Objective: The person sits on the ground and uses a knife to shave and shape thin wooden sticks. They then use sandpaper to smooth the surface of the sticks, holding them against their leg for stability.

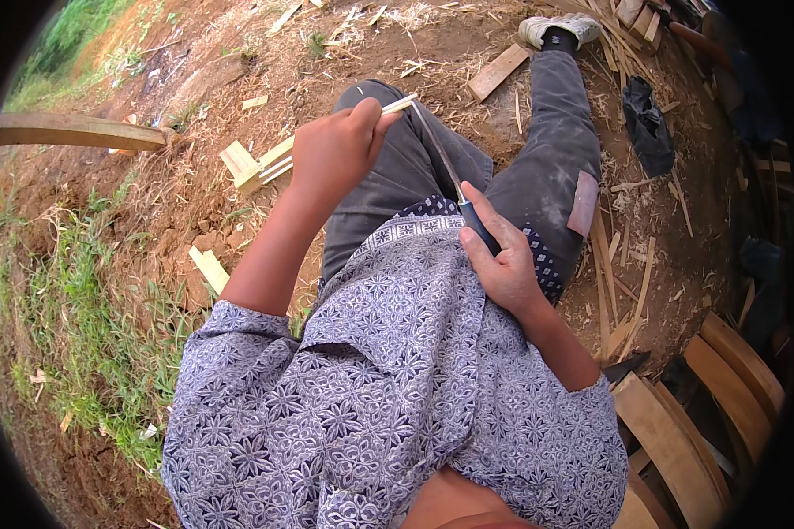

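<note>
My left hand is closed around thin pale wooden strips above my left thigh. Their tips poke out beyond my thumb, and more strip ends show on the other side of the fist. In my right hand, fingers wrapped round its dark blue handle, is a knife with a narrow blade. The blade slants up and left from the handle, its far end at the strips' tips; whether it touches them I cannot tell. My palm hides part of the strips.
Shavings and wood scraps litter the brown soil. A flat board piece lies near my shoe. A black plastic bag lies right of my leg. Curved planks are stacked at lower right. A wooden beam juts in at left, above grass.
</note>
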{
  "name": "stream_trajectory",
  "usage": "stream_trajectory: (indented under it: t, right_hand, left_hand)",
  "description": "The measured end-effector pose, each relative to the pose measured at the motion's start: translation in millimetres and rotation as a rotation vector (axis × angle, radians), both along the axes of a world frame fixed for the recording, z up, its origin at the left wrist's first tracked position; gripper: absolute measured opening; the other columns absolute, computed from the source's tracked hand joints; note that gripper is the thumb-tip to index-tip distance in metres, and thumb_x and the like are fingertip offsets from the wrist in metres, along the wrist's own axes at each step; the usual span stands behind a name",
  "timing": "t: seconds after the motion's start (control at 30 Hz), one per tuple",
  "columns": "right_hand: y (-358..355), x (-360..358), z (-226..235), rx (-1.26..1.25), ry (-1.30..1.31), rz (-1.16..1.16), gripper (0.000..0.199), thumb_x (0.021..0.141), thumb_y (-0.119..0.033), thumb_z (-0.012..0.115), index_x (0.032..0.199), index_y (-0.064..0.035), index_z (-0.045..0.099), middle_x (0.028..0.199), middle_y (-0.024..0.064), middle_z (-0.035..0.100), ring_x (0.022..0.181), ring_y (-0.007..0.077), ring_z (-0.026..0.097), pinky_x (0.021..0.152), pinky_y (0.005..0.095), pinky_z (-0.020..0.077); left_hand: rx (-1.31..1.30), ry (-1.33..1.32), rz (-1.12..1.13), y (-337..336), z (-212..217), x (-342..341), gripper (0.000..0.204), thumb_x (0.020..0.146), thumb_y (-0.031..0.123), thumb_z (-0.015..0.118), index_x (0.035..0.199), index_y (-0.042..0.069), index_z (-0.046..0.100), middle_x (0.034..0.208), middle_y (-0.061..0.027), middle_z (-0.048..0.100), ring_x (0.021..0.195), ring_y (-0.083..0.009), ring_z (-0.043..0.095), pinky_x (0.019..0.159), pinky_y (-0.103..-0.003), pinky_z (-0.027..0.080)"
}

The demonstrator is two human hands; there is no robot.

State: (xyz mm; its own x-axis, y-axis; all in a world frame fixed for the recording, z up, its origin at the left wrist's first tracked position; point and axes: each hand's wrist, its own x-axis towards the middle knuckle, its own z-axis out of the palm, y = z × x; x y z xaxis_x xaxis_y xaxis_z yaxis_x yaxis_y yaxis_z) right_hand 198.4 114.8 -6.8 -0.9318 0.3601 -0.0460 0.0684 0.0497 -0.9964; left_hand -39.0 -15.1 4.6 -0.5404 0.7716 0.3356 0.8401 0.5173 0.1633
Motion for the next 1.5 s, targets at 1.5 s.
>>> stream_trajectory:
  t: [1.5]
  right_hand:
    - [10.3, 4.2, 34.8, 0.051, 0.151, -0.009, 0.046, 0.093, 0.004, 0.060, 0.140, 0.0027, 0.056, 0.117, 0.0138, 0.070, 0.098, 0.0128, 0.063, 0.090, 0.0253, 0.0467]
  left_hand:
    - [0.543, -0.909, -0.093, -1.8, 45.7, 35.7, 0.040, 0.111, 0.034, 0.041, 0.084, 0.008, 0.055, 0.063, 0.0059, 0.042, 0.055, -0.0024, 0.035, 0.049, -0.021, 0.027]
